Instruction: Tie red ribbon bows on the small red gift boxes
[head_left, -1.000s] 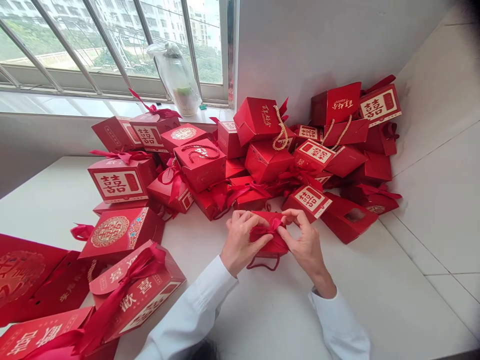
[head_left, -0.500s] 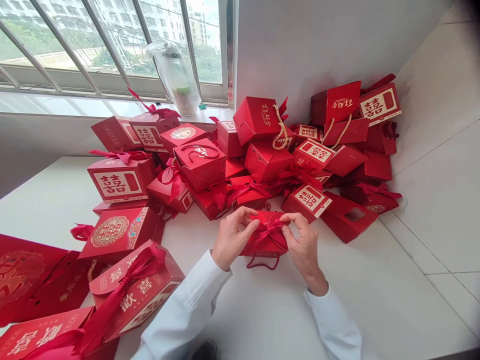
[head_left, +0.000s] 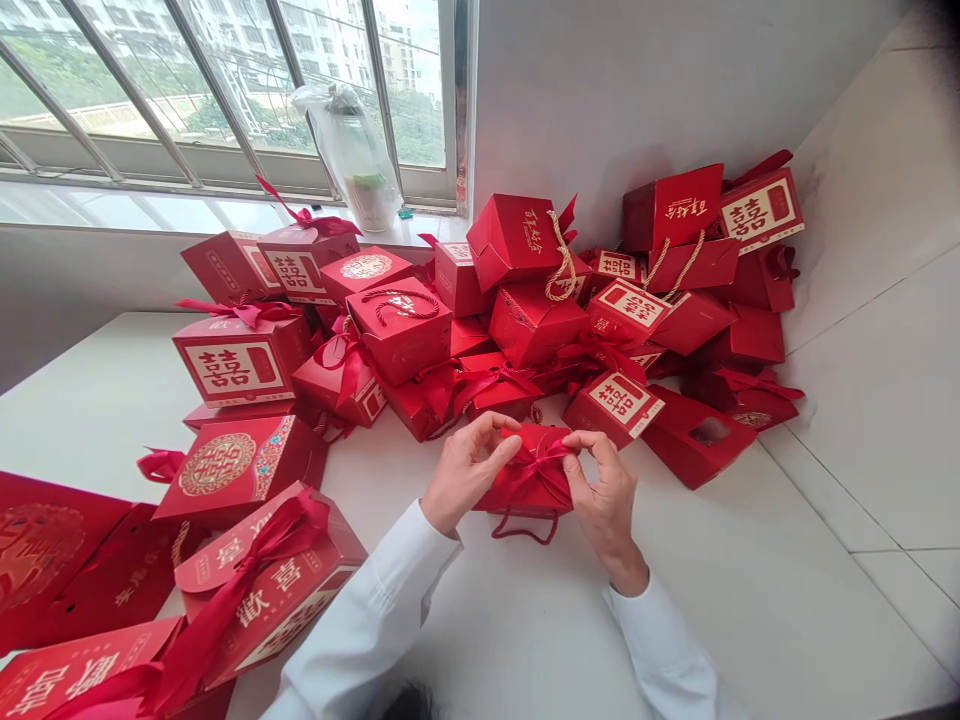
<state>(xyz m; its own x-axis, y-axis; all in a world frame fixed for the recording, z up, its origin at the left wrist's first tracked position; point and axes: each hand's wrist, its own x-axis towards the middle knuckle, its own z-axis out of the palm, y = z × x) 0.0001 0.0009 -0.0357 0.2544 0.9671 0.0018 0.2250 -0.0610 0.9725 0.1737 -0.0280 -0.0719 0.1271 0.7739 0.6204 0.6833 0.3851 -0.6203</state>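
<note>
A small red gift box [head_left: 521,492] with a cord handle [head_left: 525,530] hanging at its near side sits on the white table before me. Across its top, a red ribbon [head_left: 541,462] is tied in a bow. My left hand [head_left: 466,470] pinches the ribbon at the bow's left side, thumb and forefinger together. On the other side, my right hand [head_left: 606,495] is closed on the bow's right loop between thumb and fingers. The fingers partly hide the box's top edges.
Many red gift boxes [head_left: 405,330] are heaped along the wall behind. Larger red boxes [head_left: 270,580] lie at the left. A plastic-wrapped cup [head_left: 367,185] stands on the sill by the barred window. A tiled wall [head_left: 885,400] borders the right side of the white table [head_left: 495,640].
Both hands stay on the bow with almost no movement. The box and right hand have shifted very slightly, and the ribbon loops look about the same.
</note>
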